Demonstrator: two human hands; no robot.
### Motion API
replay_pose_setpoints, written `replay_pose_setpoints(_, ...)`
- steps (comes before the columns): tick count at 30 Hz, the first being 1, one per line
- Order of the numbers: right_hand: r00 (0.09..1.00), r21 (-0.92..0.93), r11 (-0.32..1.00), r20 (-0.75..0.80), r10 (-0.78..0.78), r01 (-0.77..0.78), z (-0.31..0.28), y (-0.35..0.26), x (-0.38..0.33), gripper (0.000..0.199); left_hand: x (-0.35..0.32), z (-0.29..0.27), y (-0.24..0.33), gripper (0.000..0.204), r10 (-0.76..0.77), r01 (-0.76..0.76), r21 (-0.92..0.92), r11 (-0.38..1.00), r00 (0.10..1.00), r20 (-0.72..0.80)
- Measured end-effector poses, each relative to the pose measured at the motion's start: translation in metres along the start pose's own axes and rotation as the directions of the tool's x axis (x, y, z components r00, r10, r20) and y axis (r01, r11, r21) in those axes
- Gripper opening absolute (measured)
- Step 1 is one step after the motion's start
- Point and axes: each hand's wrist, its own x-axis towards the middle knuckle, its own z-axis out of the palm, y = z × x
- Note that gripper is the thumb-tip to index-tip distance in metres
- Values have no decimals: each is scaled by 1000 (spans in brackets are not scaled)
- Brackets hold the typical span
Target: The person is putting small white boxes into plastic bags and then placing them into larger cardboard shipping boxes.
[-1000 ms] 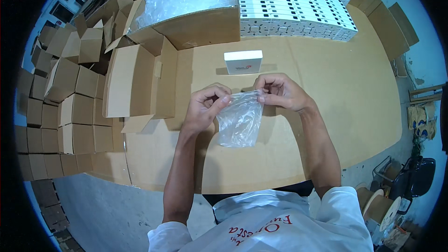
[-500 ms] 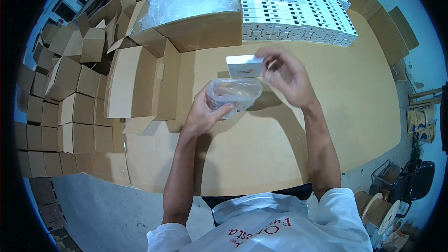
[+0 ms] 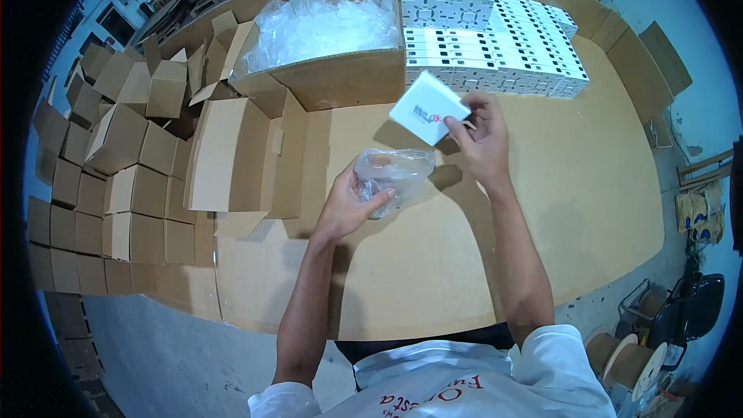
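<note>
My left hand [image 3: 350,205] holds a clear plastic bag [image 3: 393,174] with its mouth held open, a little above the cardboard-covered table [image 3: 433,263]. My right hand [image 3: 481,135] grips a small flat white box [image 3: 428,107] by its lower right corner, lifted and tilted above and to the right of the bag. Bag and box are apart.
A large open carton [image 3: 325,39] full of clear bags stands at the back. Right of it lie stacked rows of white boxes [image 3: 487,31]. A folded brown carton [image 3: 232,155] stands left of my hands, with several small brown cartons [image 3: 101,170] piled further left.
My right hand let go of the bag, reached to the white box on the table and lifted it. My left hand kept the bag and opened its mouth.
</note>
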Motion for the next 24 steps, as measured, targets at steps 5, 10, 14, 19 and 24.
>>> replay_pose_setpoints(5,996,461,883,17,92,-90,-5,-17,1,31,0,1,0,58,-36,35,43,998,999,11)
replay_pose_setpoints(10,990,425,901,136,34,-89,-7,-15,-1,32,0,7,-4,59,-7,8,61,998,1000,-7)
replay_pose_setpoints(14,973,319,941,225,40,-112,-16,-18,-3,33,1,7,-4,60,12,-12,44,999,1000,7)
replay_pose_setpoints(19,970,270,958,241,32,-99,-18,-26,-6,33,-2,8,-7,59,32,-31,64,997,999,-9)
replay_pose_setpoints(24,961,230,972,277,-15,-51,-15,-25,-2,33,1,6,0,55,-30,30,75,997,1000,-5)
